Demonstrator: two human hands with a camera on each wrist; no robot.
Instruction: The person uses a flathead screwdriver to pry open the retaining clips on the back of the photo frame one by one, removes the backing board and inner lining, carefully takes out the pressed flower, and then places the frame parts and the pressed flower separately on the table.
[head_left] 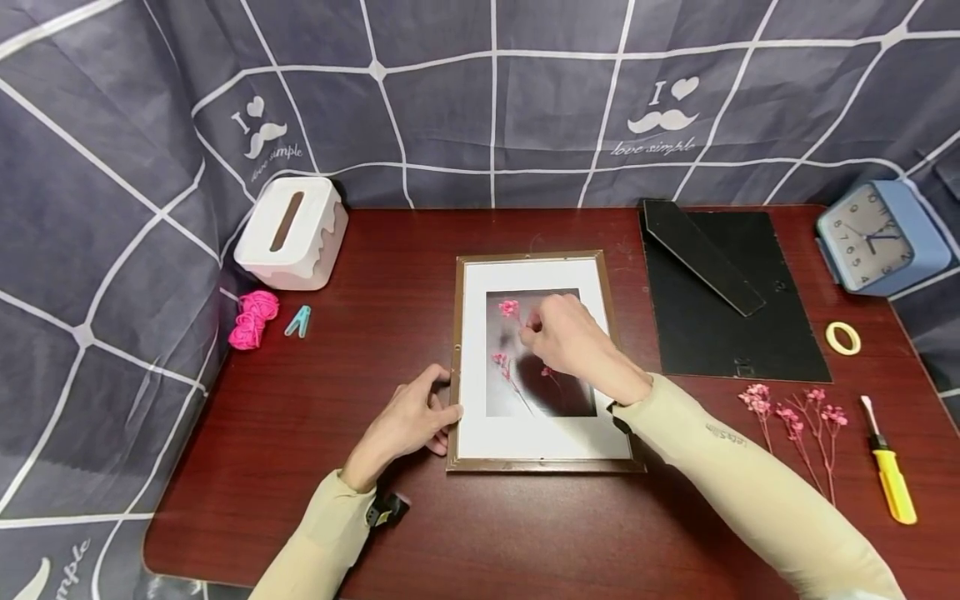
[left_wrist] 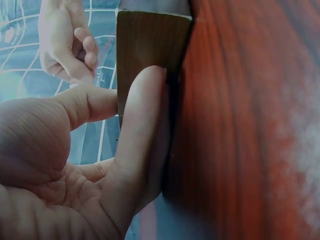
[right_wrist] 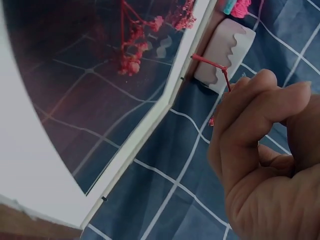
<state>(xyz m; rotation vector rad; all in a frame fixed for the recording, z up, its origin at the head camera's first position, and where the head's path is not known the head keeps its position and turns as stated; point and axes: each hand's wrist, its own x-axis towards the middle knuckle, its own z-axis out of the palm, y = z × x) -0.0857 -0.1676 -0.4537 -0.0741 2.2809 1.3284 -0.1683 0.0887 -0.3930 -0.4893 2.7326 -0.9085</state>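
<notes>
My right hand [head_left: 562,333] pinches the thin stem of a pink dried flower sprig [head_left: 509,308] over the picture frame [head_left: 546,465]. The stem shows red between the fingertips in the right wrist view. Wooden-edged, the frame lies flat with a white mat [head_left: 525,437] around a dark glossy middle [head_left: 540,404]. Another pink sprig [head_left: 501,362] lies on that dark part, left of the hand. With thumb and fingers, my left hand [head_left: 408,417] holds the frame's left edge; the left wrist view shows a finger along its side [left_wrist: 145,45].
Several loose sprigs [head_left: 795,425] lie at the right, beside a yellow screwdriver [head_left: 894,483] and a tape roll [head_left: 830,342]. Behind them are the black backing board [head_left: 731,333] and a blue clock [head_left: 911,242]. A tissue box [head_left: 300,275], pink yarn [head_left: 253,319] and a clip [head_left: 297,322] stand left.
</notes>
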